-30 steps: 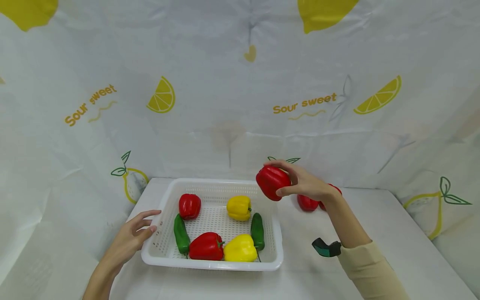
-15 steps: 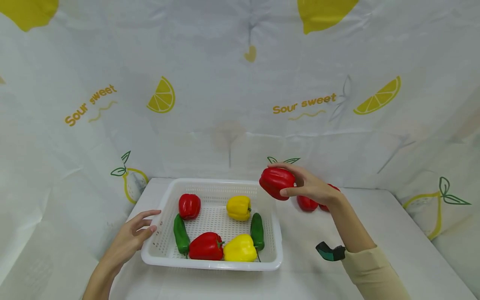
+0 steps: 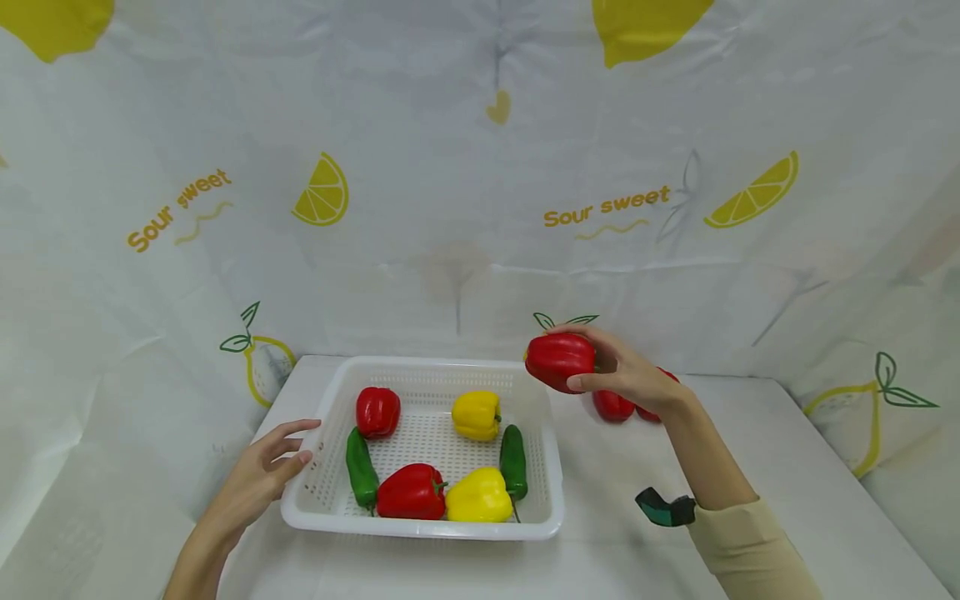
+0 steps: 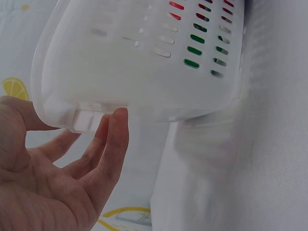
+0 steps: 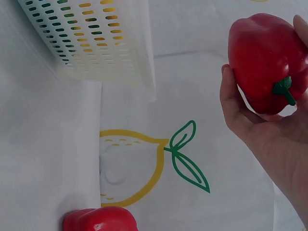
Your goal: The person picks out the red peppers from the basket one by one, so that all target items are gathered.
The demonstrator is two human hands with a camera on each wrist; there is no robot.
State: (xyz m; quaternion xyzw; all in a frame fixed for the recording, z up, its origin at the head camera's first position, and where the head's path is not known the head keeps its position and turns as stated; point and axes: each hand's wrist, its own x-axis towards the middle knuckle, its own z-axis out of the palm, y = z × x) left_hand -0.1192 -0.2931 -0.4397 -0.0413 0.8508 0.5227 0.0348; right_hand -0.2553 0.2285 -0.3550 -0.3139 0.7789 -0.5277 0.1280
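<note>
My right hand point(image 3: 622, 367) grips a red bell pepper point(image 3: 560, 362), raised beside the basket's back right corner. In the right wrist view the fingers curve round this bell pepper point(image 5: 262, 53), and its green stem points toward the palm. At the white plastic basket point(image 3: 420, 527), my left hand point(image 3: 258, 475) holds the left rim. The left wrist view has the fingertips against the outside of the basket point(image 4: 144, 91), with one digit partly behind the rim. Inside lie two red bell peppers point(image 3: 411, 492), two yellow bell peppers point(image 3: 480, 496) and two long green peppers point(image 3: 513, 462).
More red peppers point(image 3: 613, 406) lie on the white table point(image 3: 720, 467) to the right of the basket, partly hidden by the right hand and forearm. A white sheet point(image 3: 420, 275) printed with lemons hangs behind and at both sides.
My right hand has moved slightly right with the red bell pepper, which has turned to lie more level. The left hand and the basket stay in place.
</note>
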